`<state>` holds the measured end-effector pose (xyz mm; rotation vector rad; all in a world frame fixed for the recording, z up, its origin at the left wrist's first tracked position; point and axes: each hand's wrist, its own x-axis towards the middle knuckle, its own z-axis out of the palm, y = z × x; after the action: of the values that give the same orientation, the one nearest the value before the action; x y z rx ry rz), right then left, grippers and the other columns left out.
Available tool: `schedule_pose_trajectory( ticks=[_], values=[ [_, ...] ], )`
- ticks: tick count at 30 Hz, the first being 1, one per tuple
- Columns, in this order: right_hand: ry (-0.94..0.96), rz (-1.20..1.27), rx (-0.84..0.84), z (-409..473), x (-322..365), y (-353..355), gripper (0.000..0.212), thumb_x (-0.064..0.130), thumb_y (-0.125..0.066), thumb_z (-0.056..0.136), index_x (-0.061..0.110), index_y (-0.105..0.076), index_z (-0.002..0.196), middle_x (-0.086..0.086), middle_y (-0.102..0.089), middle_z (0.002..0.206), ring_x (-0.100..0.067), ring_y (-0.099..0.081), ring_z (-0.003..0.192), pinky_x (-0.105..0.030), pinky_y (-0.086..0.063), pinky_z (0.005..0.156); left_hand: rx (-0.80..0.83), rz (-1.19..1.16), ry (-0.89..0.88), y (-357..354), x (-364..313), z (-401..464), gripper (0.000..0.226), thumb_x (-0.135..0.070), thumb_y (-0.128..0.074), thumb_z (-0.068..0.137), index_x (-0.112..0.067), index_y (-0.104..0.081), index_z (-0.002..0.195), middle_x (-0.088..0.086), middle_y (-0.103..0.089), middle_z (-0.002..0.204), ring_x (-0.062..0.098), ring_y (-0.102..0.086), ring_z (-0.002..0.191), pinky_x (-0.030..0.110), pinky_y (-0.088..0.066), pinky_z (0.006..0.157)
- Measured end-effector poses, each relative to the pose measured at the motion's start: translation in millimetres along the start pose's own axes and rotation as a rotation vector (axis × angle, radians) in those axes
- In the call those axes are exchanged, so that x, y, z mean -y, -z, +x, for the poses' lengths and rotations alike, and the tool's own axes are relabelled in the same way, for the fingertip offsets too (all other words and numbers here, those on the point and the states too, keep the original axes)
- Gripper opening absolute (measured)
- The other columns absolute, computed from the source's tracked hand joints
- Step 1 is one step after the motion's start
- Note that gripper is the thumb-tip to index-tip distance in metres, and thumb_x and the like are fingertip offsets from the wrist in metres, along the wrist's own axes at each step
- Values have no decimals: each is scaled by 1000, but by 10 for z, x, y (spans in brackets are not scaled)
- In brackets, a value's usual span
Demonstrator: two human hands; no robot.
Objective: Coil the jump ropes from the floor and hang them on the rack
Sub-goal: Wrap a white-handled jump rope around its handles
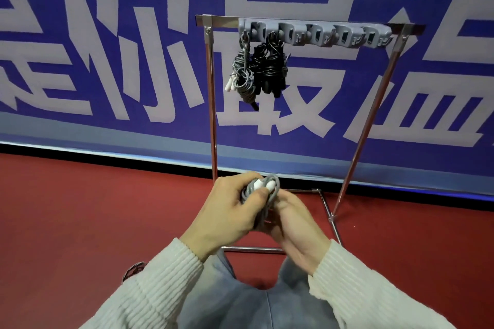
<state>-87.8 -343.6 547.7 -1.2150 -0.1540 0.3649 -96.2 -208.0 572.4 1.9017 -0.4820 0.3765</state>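
Observation:
A coiled grey jump rope (pixel 267 196) with white handles sits between both hands in front of the rack. My left hand (pixel 230 211) grips the bundle from the left, thumb across the handles. My right hand (pixel 294 218) holds the lower part of the coil from the right. The metal rack (pixel 212 88) stands ahead, with a grey hook strip (pixel 315 33) on its top bar. A coiled grey rope (pixel 240 75) and a coiled black rope (pixel 270 69) hang from the leftmost hooks.
A blue banner with large pale characters (pixel 107 61) runs behind the rack. The floor is red carpet (pixel 80 208). Another rope (pixel 135 270) lies on the floor beside my left sleeve, mostly hidden. The rack's base bars (pixel 254 249) lie just below my hands.

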Motion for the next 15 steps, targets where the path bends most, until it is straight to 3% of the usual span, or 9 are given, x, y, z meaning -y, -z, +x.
schedule_pose_trajectory(
  ticks=[3, 7, 10, 12, 15],
  values=[
    [229, -125, -113, -41, 59, 3, 37, 33, -44, 108, 14, -74, 117, -10, -75, 116, -31, -70, 111, -51, -56, 94, -45, -49, 49, -1, -7, 39, 47, -44, -55, 96, -6, -52, 69, 5, -48, 55, 16, -49, 51, 40, -44, 53],
    [470, -254, -180, -54, 98, -3, 36, 41, -64, 94, 9, -71, 110, -8, -78, 104, -25, -74, 101, -43, -59, 90, -93, -34, 117, -11, -4, 33, 41, -40, -54, 94, -6, -55, 70, 7, -60, 51, 30, -62, 47, 48, -53, 50],
    [459, -213, -232, -3, 152, 35, 32, 29, -76, 85, 7, -65, 107, -12, -78, 90, -28, -77, 84, -39, -63, 79, -137, 138, 121, 2, 78, 40, 35, -36, -54, 93, -11, -58, 68, 3, -62, 52, 24, -62, 49, 43, -52, 54],
    [442, -233, -241, 23, 150, 37, 17, 15, -79, 87, 8, -68, 96, -10, -78, 85, -24, -77, 80, -37, -63, 77, -153, 240, 112, 11, 119, 38, 34, -40, -54, 91, -15, -59, 69, -1, -63, 54, 21, -62, 52, 45, -51, 57],
    [428, -317, -283, 52, 133, 46, 9, 3, -71, 92, 8, -68, 85, -9, -76, 79, -18, -74, 74, -39, -63, 73, -134, 334, 105, -1, 152, 27, 32, -46, -53, 87, -18, -60, 72, -1, -63, 56, 18, -59, 52, 46, -50, 57]
  ],
)
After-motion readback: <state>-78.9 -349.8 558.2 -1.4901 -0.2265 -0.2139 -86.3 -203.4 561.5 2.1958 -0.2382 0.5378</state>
